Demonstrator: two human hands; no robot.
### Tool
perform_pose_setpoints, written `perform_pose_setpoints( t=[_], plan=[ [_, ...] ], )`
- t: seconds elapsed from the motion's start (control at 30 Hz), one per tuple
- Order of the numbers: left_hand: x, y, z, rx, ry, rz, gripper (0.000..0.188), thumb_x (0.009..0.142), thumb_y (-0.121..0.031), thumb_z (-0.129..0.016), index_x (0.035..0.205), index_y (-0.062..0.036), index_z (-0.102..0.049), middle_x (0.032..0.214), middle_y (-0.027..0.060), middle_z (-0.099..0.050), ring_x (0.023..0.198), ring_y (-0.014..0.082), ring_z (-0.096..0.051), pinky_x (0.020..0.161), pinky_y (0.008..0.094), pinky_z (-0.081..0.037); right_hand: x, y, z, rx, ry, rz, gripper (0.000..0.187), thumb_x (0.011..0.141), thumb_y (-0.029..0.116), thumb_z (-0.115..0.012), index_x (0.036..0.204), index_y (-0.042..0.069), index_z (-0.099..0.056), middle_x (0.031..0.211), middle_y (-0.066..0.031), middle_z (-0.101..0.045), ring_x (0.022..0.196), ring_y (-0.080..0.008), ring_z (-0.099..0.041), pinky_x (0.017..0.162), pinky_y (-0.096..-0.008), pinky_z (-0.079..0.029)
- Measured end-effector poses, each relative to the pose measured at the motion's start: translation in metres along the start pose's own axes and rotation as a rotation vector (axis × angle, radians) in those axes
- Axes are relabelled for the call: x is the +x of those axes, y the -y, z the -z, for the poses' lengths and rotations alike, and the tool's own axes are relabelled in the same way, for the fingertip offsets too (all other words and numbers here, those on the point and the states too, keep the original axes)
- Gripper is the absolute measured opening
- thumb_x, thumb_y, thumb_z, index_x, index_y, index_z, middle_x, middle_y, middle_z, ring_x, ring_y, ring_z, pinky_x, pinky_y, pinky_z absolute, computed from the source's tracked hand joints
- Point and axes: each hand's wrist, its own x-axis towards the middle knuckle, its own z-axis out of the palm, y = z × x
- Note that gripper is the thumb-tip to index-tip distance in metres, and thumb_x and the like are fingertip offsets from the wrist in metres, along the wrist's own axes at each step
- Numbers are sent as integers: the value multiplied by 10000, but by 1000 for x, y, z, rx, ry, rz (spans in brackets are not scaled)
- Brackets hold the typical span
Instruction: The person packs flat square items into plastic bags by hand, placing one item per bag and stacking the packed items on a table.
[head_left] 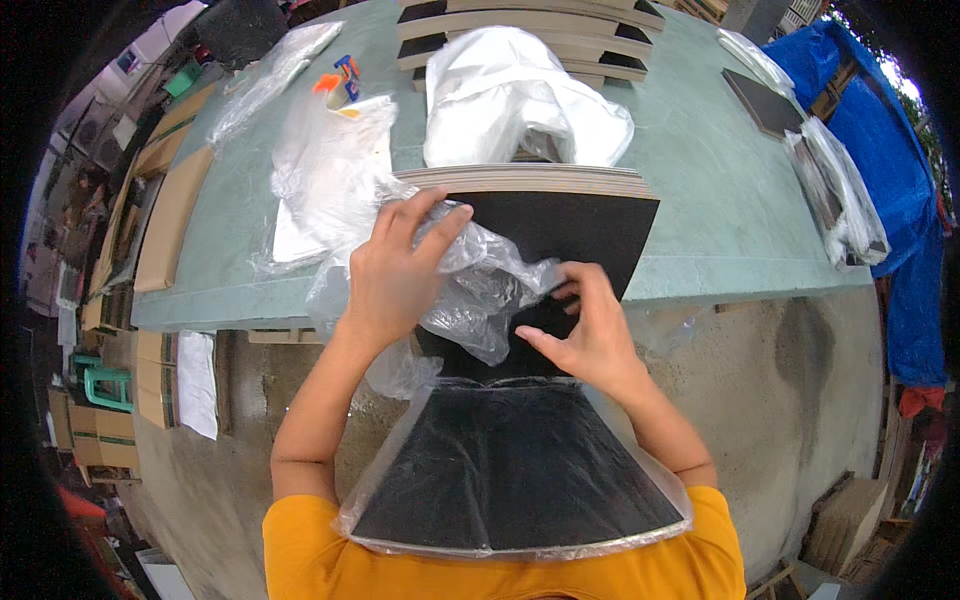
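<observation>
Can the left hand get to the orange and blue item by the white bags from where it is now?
Probably not without letting go: the left hand is clutching the clear plastic bag on the black board. The orange and blue item lies farther up the green table, with crumpled plastic between.

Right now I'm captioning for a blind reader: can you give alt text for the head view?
Both hands, left hand and right hand, pull a crumpled clear plastic bag over a black board propped from the person's chest to a green table, where a white bag lies.
</observation>
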Motion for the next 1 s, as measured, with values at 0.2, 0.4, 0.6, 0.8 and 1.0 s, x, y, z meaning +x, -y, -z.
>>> perform_pose_setpoints(
  t=[0.2,0.4,0.6,0.8,1.0],
  plan=[
    [3,-2,-3,-99,-142,-175,441,589,-86,-634,1023,-150,-585,1067,50,-510,902,220,-522,618,332,-475,25,-11,-6,-496,-160,426,147,717,100,-633,840,38,-584,828,-97,-506,725,-220,-521,581,-330,-438],
    [-18,-12,-9,-614,733,79,276,698,-228,-667,916,-69,-608,753,95,-606,672,233,-585,611,330,-460,25,13,37,1138,2,-340,198,812,184,-569,889,2,-566,748,-70,-602,655,-132,-567,630,-259,-462],
    [-25,-12,-4,-906,479,368,341,725,-305,-651,866,-5,-572,688,95,-571,641,255,-560,602,328,-443,10,-15,34,747,419,-329,251,772,221,-617,866,-9,-579,760,-65,-604,663,-94,-547,618,-222,-445],
    [1,-30,37,-513,-163,176,305,707,-267,-673,798,2,-561,734,108,-541,647,258,-537,573,343,-424,7,0,35,832,256,-305,150,718,96,-653,811,1,-583,737,-36,-599,631,-80,-546,558,-217,-447],
    [-13,-38,28,-882,314,132,207,716,-220,-673,737,-36,-581,640,83,-539,593,165,-526,545,295,-410,-3,-17,23,875,354,-469,209,707,89,-664,864,47,-531,778,-33,-593,624,-111,-554,566,-250,-459]
  ],
)
